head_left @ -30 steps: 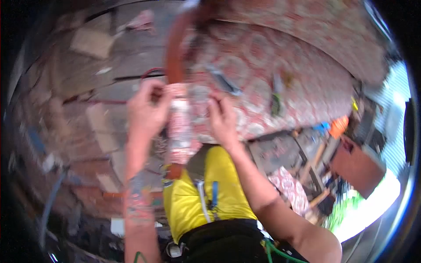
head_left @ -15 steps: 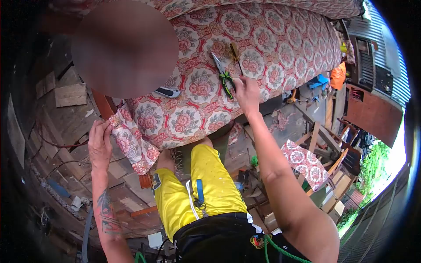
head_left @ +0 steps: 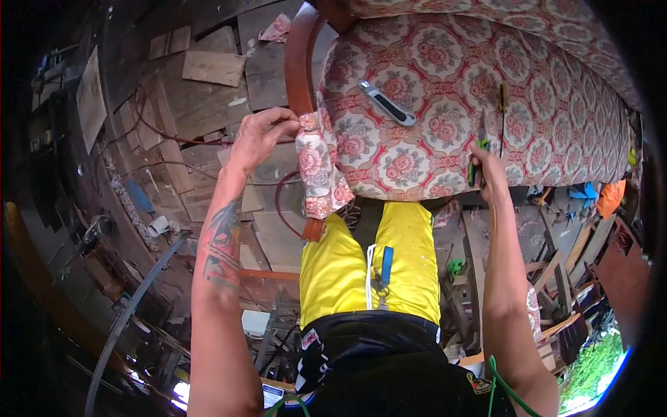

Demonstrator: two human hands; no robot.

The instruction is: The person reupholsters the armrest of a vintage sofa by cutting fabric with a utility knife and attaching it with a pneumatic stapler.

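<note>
My left hand (head_left: 266, 137) pinches the upper edge of a flap of floral fabric (head_left: 314, 161), which hangs over the end of the wooden armrest (head_left: 300, 69). At the right, my right hand (head_left: 490, 170) is closed around the green-and-black handles of long-nose pliers (head_left: 476, 169). Their pointed jaws face away from me, over the floral seat (head_left: 438, 128). Just beyond them lies a screwdriver (head_left: 501, 101) with a yellow-and-black handle. A grey utility knife (head_left: 388, 103) rests on the seat between my hands.
Loose boards (head_left: 214, 67) cover the floor at the left, with a dark red hose (head_left: 184, 140) running across them. A floral backrest (head_left: 556, 28) rises behind the seat. Wooden frame pieces (head_left: 476, 260) and an orange bag (head_left: 611, 197) are at the right.
The view has swung left, showing more of the armrest. My right hand has closed on the pliers and turned their jaws. My left hand still pinches the fabric, now at its upper edge.
</note>
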